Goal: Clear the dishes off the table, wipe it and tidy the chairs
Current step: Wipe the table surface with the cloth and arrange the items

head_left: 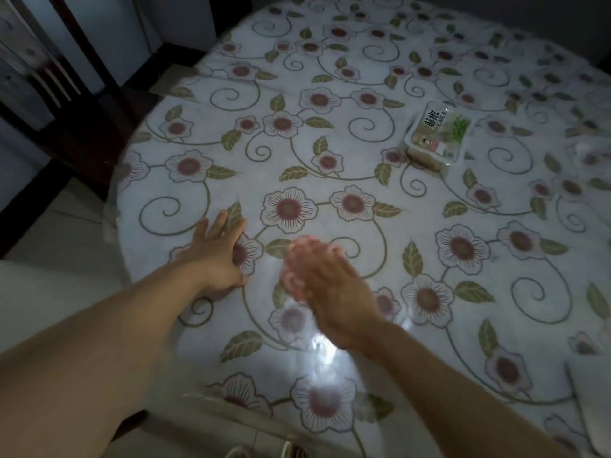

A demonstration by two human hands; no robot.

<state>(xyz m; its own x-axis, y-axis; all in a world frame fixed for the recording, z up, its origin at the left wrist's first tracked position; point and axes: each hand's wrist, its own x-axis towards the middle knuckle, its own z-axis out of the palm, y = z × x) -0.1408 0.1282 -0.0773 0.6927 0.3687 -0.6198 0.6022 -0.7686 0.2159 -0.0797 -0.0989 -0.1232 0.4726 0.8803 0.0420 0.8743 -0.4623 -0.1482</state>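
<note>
A round table (363,61) fills the view, covered by a white cloth with red flowers under a glossy clear sheet. My left hand (218,249) lies flat on the near left part of the table, fingers apart, holding nothing. Just to its right, my right hand (324,282) hovers over the cloth, blurred by motion, with fingers extended and nothing visible in it. A clear plastic food box (436,137) with a printed label sits on the table at the right, well beyond both hands.
A dark wooden chair (66,94) stands at the table's far left edge. A pale flat object (591,401) lies at the right edge of the view. Light floor tiles (49,242) show at the left. A bright reflection sits on the near tabletop.
</note>
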